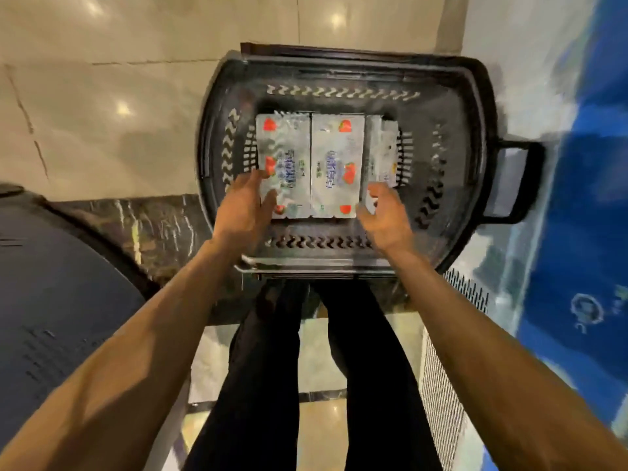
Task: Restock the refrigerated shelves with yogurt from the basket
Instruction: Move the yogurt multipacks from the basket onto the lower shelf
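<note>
In a black shopping basket (339, 68) on a tiled floor (102, 96), three foil-lidded strawberry yogurt packs (336, 158) lie side by side. A person's left hand (248, 205), fingers straight and apart, reaches over the leftmost pack (289, 144) at its near corner. The right hand (384, 215), fingers loosely spread and gripping nothing, hovers beside the rightmost pack (384, 147).

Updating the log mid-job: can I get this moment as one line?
phase: reaching into basket | left hand: open, at left yogurt pack | right hand: open, at right yogurt pack | lifted: nothing yet
</note>
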